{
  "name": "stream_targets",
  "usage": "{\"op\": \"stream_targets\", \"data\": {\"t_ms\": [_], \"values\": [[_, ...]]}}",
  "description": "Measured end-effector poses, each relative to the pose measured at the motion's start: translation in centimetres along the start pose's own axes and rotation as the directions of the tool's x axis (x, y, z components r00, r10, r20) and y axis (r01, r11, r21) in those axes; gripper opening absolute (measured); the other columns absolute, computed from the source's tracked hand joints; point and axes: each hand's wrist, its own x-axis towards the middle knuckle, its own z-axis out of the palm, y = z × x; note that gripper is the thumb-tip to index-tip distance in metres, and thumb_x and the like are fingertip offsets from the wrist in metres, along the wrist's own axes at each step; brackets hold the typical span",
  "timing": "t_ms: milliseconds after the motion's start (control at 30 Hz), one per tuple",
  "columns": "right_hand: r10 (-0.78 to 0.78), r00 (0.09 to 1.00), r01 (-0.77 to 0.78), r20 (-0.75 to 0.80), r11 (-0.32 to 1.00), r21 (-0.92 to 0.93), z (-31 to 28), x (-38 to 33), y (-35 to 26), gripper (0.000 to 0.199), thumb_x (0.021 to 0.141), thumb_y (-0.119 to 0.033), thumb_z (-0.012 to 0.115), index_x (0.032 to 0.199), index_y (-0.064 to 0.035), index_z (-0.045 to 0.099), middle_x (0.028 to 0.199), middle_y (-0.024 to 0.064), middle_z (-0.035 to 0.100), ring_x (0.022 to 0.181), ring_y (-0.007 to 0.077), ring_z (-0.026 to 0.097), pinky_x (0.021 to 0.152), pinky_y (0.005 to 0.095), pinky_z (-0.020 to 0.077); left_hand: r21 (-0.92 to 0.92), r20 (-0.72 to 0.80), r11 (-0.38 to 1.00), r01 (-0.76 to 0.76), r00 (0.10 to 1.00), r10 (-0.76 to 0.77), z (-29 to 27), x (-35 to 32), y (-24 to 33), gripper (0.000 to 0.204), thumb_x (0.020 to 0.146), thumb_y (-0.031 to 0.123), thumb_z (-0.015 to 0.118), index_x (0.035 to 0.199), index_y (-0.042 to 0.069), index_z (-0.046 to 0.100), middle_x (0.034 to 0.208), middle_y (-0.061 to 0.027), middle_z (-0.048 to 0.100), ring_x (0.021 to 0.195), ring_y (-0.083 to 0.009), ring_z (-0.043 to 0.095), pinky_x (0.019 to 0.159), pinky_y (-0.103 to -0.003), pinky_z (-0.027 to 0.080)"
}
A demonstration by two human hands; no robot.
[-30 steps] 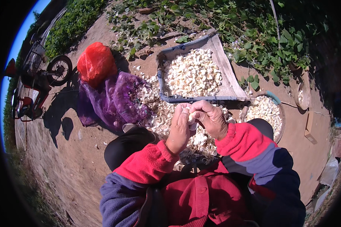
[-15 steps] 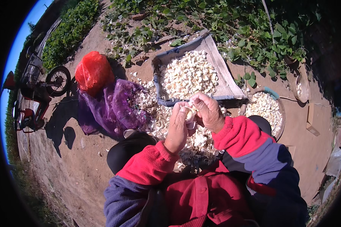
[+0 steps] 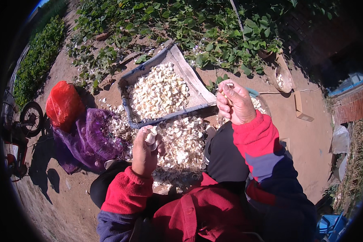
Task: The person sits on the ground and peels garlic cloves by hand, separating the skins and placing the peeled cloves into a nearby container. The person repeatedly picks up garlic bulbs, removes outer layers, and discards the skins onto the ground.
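My left hand (image 3: 143, 155) is closed around a whitish, partly broken garlic bulb (image 3: 151, 136), held just in front of the cloth-edged tray's near rim. To the right, my right hand (image 3: 241, 105) is raised with its fingers curled and pinched on a small pale garlic clove (image 3: 225, 97), mostly covered by the fingers. Behind and below that hand is a round basket of white cloves (image 3: 257, 105), largely hidden by it. The shallow tray (image 3: 127, 105) holds a heap of garlic cloves (image 3: 159, 90). Between my knees lies a pile of papery garlic skins (image 3: 181, 141).
A purple mesh bag (image 3: 90, 139) and a red bag (image 3: 64, 105) lie left of the skins. Leafy vines (image 3: 169, 20) grow beyond the tray. At the right are a cardboard box (image 3: 302, 105) and a small scoop-shaped basket (image 3: 283, 78). A motorbike (image 3: 22, 133) stands far left.
My hands have parted. The left stays low with the bulb, while the right has swung right, over the round basket, with a clove. The whole view has shifted to the right.
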Motion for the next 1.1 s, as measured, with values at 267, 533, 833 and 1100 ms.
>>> {"op": "stream_targets", "data": {"t_ms": [267, 533, 833, 1100], "values": [[-0.323, 0.776, -0.266, -0.542, 0.611, -0.746, -12.0, -6.9, -4.7, 0.021, 0.097, -0.021, 0.056, 0.11, -0.0047, 0.053, 0.073, 0.0001, 0.051, 0.058, 0.0043, 0.048, 0.04, 0.0174, 0.0342, -0.007, 0.13, 1.0, -0.017, 0.991, 0.018, 0.2, 0.1, 0.0, 0.022, 0.097, 0.036, 0.052, 0.096, 0.014, 0.053, 0.07, 0.0009, 0.044, 0.056, -0.0124, 0.039, 0.051, -0.027, 0.031], [0.051, 0.96, 0.162, 0.275, 0.701, -0.695, 6.4, -1.5, 2.5, 0.024, 0.095, -0.018, 0.06, 0.111, -0.0013, 0.055, 0.066, 0.0022, 0.056, 0.059, 0.0086, 0.055, 0.05, 0.0239, 0.0427, 0.046, 0.066, 0.998, 0.052, 0.996, -0.055, 0.2, -0.4, 0.2, 0.031, 0.1, 0.042, 0.045, 0.094, 0.012, 0.048, 0.074, -0.0054, 0.049, 0.059, -0.0169, 0.044, 0.054, -0.03, 0.035], [-0.184, 0.646, 0.763, 0.74, 0.18, -0.621, 13.6, 3.0, 9.4, 0.03, 0.081, -0.016, 0.071, 0.104, -0.0051, 0.055, 0.086, 0.0116, 0.06, 0.075, 0.0317, 0.064, 0.061, 0.0398, 0.0521, 0.065, 0.06, 0.996, -0.06, 0.997, 0.056, -1.1, -0.9, 1.1, 0.033, 0.101, 0.037, 0.039, 0.106, 0.008, 0.053, 0.077, -0.0005, 0.051, 0.057, -0.0086, 0.044, 0.049, -0.024, 0.035], [-0.228, 0.675, 0.738, 0.702, 0.199, -0.645, 13.5, 2.4, 9.7, 0.026, 0.078, -0.003, 0.065, 0.098, -0.0033, 0.05, 0.083, 0.0148, 0.06, 0.073, 0.0351, 0.064, 0.059, 0.0418, 0.0508, 0.425, 0.11, 0.832, -0.358, 0.932, 0.345, -0.4, -1.2, 2.0, 0.027, 0.104, 0.024, 0.036, 0.115, 0.004, 0.05, 0.086, 0.0016, 0.053, 0.068, -0.0011, 0.046, 0.055, -0.017, 0.037]]}}
